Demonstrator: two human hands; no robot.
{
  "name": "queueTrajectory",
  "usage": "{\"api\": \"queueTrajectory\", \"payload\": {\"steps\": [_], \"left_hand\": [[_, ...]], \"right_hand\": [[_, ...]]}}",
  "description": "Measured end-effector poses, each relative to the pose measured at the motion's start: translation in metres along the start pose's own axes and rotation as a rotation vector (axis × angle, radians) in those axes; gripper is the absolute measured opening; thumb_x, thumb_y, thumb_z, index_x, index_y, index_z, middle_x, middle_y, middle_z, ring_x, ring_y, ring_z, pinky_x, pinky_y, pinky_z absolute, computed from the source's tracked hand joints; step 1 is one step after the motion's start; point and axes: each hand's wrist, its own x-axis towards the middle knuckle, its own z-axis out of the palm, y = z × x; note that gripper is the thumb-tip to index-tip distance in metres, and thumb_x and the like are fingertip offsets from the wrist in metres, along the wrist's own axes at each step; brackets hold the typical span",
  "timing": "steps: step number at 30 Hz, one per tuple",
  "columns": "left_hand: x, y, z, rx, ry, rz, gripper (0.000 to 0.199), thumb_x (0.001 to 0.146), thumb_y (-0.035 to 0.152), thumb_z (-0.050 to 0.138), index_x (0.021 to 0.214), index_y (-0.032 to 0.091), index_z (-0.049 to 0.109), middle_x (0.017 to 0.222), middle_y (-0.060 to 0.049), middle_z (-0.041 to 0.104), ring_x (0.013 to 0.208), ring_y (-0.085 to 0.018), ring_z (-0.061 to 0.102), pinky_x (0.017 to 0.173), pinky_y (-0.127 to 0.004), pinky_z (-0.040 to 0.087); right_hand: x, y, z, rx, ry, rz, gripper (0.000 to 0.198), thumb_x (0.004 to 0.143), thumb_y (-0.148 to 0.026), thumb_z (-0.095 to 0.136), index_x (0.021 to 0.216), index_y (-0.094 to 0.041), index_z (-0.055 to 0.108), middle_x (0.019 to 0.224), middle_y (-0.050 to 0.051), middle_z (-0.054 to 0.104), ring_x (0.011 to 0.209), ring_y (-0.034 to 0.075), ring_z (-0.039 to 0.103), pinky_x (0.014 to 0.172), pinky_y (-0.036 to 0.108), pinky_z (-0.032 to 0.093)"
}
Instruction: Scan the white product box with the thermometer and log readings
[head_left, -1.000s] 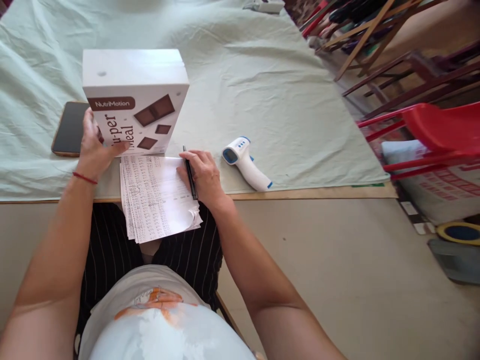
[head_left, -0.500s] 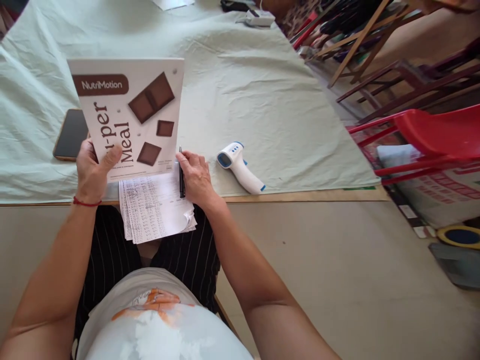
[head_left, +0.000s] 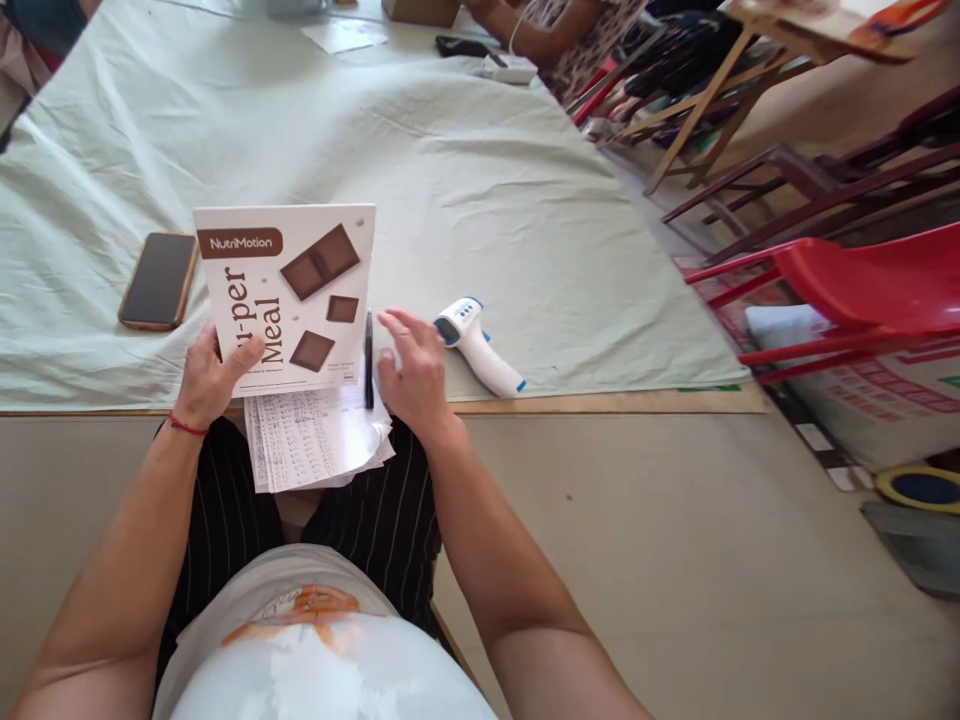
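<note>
My left hand (head_left: pixel 214 372) grips the lower left corner of a white box (head_left: pixel 247 310) printed with chocolate squares and "NutriMotion", thumb on its front. The box stands tilted up over a stack of handwritten sheets (head_left: pixel 300 440) that hangs past the table edge above my lap. A black pen (head_left: pixel 369 360) lies on the sheets, just right of the box. Beside the pen is my right hand (head_left: pixel 414 370), fingers apart, with nothing in it. To that hand's right a white and blue infrared thermometer (head_left: pixel 480 345) rests on the cloth.
A smartphone (head_left: pixel 159 280) lies left of the box on the pale green tablecloth (head_left: pixel 525 200). Papers (head_left: pixel 343 36) and a white device (head_left: pixel 511 68) are at the far side, near another person's arm (head_left: pixel 517 30). A red chair (head_left: pixel 862 285) stands to the right.
The box has come down and to the right, closer to the sheets, showing the whole phone. My right hand has let go of the pen and moved right, its fingers spreading.
</note>
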Motion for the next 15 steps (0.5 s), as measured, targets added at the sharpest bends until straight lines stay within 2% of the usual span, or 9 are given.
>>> {"api": "queueTrajectory", "payload": {"steps": [3,5,8,11,15], "left_hand": [[0.0,0.0,0.001,0.007,-0.017,-0.004,0.054,0.077,0.064,0.086,0.106,0.02,0.076,0.103,-0.01,0.079,0.094,-0.028,0.074,0.083,-0.04,0.062],[-0.001,0.002,0.002,-0.012,-0.042,-0.018,0.055,0.077,0.065,0.085,0.107,0.02,0.076,0.106,-0.01,0.08,0.096,-0.029,0.074,0.084,-0.041,0.063],[-0.001,0.004,0.003,-0.054,-0.066,-0.03,0.057,0.078,0.066,0.084,0.107,0.019,0.075,0.109,-0.012,0.079,0.097,-0.03,0.074,0.083,-0.041,0.063],[-0.002,0.003,0.003,-0.066,-0.065,-0.021,0.054,0.079,0.064,0.084,0.107,0.018,0.075,0.109,-0.012,0.079,0.097,-0.03,0.074,0.082,-0.04,0.063],[-0.003,-0.003,0.001,-0.075,-0.074,-0.025,0.055,0.08,0.061,0.084,0.112,0.019,0.073,0.111,-0.012,0.079,0.099,-0.03,0.074,0.085,-0.041,0.062]], "right_hand": [[-0.006,0.02,-0.024,-0.094,0.121,0.099,0.047,0.091,-0.021,0.048,0.135,-0.02,0.064,0.139,0.019,0.063,0.133,0.036,0.055,0.114,0.063,0.044],[-0.009,0.039,-0.04,-0.197,0.13,0.227,0.049,0.087,-0.025,0.054,0.134,-0.018,0.063,0.141,0.022,0.059,0.133,0.04,0.052,0.111,0.067,0.043],[-0.015,0.066,-0.058,-0.334,-0.005,0.406,0.052,0.082,-0.034,0.062,0.131,-0.015,0.064,0.134,0.025,0.06,0.125,0.043,0.053,0.103,0.068,0.046],[-0.019,0.079,-0.065,-0.373,-0.177,0.45,0.049,0.086,-0.038,0.058,0.128,-0.013,0.066,0.118,0.023,0.066,0.112,0.039,0.057,0.097,0.06,0.05],[-0.02,0.074,-0.064,-0.411,-0.201,0.476,0.05,0.09,-0.038,0.055,0.132,-0.011,0.063,0.114,0.023,0.067,0.107,0.037,0.058,0.092,0.053,0.05]]}}
